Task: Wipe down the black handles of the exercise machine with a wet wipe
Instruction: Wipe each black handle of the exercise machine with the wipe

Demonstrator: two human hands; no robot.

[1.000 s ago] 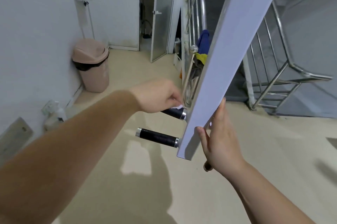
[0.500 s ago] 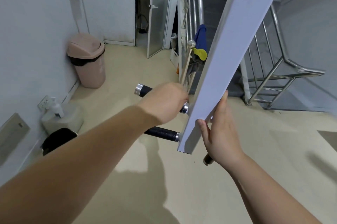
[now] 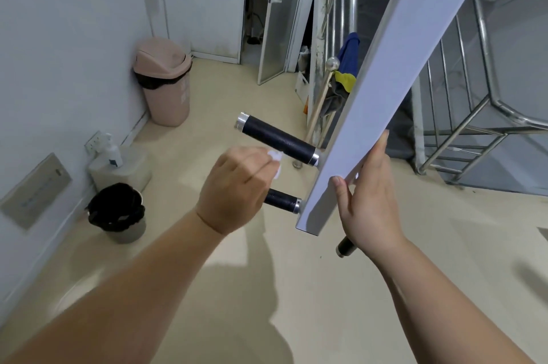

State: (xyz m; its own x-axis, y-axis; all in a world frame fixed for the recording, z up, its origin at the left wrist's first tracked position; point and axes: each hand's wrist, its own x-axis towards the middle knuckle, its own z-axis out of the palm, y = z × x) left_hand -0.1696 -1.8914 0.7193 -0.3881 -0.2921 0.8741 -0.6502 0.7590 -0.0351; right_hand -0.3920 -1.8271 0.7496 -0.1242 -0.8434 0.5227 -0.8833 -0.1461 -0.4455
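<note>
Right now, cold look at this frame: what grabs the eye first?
The pale blue-white beam slanting down the middle, with two black handles sticking out of its left side, one above the other. The left hand holds a white wet wipe between them, in front of the lower handle, while the right hand steadies the beam's lower edge. A pink lidded bin stands against the left wall.

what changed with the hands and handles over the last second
The left hand, holding the white wipe, came off the upper black handle, which now shows bare along its whole length, and dropped toward the lower handle, covering its outer end. The right hand stayed flat against the edge of the pale post. The view also shifted, bringing the black bin into sight.
</note>
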